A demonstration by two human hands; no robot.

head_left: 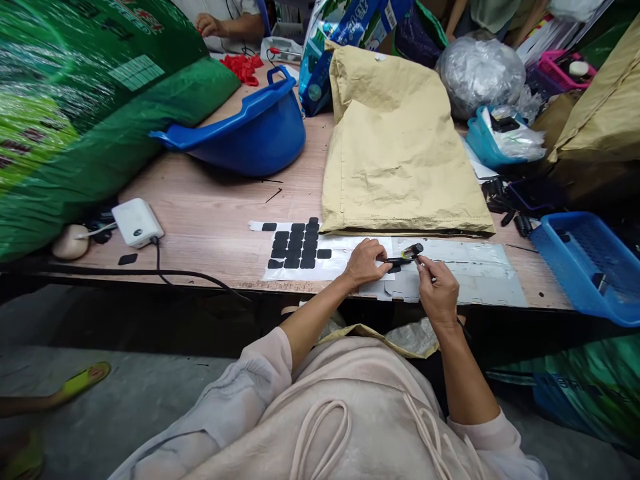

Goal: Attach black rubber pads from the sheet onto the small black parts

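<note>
My left hand (pixel 367 262) is closed, its fingertips pinching one end of a slim black piece (pixel 399 261) over the front of the table. From the other side, my right hand (pixel 439 290) has thumb and fingers pressed together at a small black part with a rounded end (pixel 413 251). A yellowish, shiny bit shows beside that part; its exact kind is too small to tell. Left of my hands lies a white sheet (pixel 330 267) bearing rows of black rounded stickers (pixel 295 245). Under my hands is a grey taped mat (pixel 480 270).
A tan sack (pixel 400 147) lies just beyond my hands. A blue basin (pixel 250 127) and a white box with a cable (pixel 136 222) are to the left. At the right edge sits a blue basket (pixel 595 267). Another person's hand (pixel 213 25) shows at the far side.
</note>
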